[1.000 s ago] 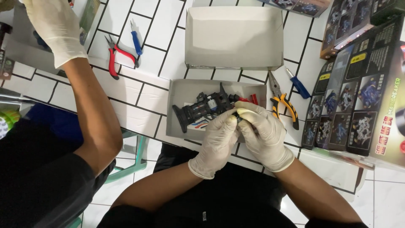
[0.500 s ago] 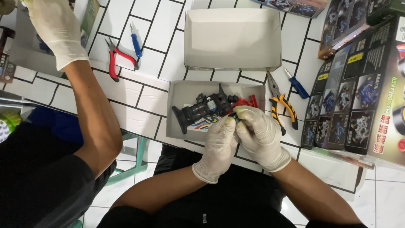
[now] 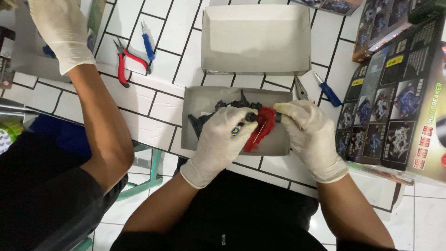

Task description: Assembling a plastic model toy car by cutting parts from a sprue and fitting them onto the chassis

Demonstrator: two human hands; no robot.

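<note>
Two gloved hands, left hand [image 3: 222,139] and right hand [image 3: 310,135], gripping red toy part [image 3: 260,130], above grey tray [image 3: 195,100]

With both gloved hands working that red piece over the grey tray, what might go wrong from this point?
1. The red part is pinched between the left hand and right hand over the near edge of the grey tray; a slip might drop it off the table edge into the lap.
2. Loose gloves could dull grip on the small black pieces.
3. A co-worker's arm works close by on the left; a bump could jog the left hand.
</note>
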